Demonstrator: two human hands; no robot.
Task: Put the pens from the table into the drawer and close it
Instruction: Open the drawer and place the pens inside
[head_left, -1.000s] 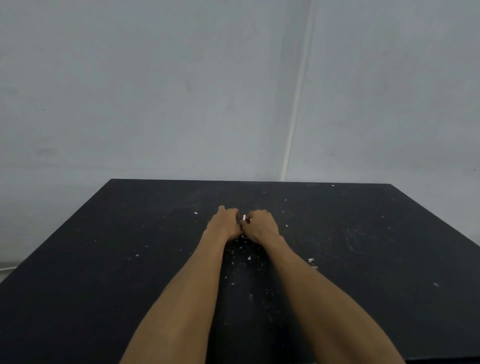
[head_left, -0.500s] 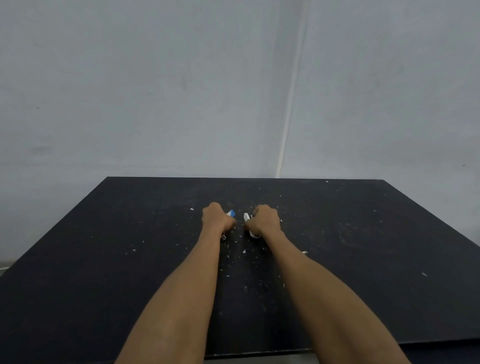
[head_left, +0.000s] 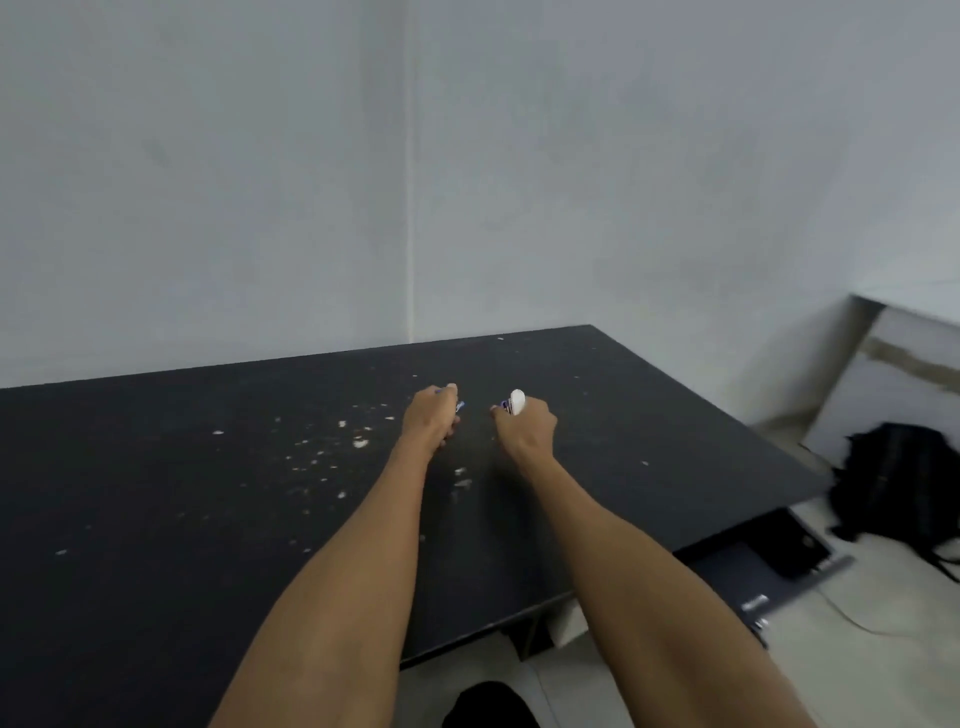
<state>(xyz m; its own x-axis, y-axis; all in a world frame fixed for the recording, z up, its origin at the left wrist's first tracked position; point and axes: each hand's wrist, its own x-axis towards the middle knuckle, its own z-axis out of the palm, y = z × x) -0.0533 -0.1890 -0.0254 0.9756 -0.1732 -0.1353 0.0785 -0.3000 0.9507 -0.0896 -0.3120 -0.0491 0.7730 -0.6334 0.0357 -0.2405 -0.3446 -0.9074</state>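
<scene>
Pens: white-capped pen (head_left: 516, 401) clenched in right hand (head_left: 524, 428), cap end up and far; blue-tipped pen (head_left: 459, 406) in closed left hand (head_left: 429, 415), axis unclear.

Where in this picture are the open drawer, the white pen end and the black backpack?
open drawer (head_left: 769, 571), head view, on its dark inside.
white pen end (head_left: 517, 401), head view, sticking out of the right hand (head_left: 524, 428).
black backpack (head_left: 904, 483), head view, on its body.
</scene>
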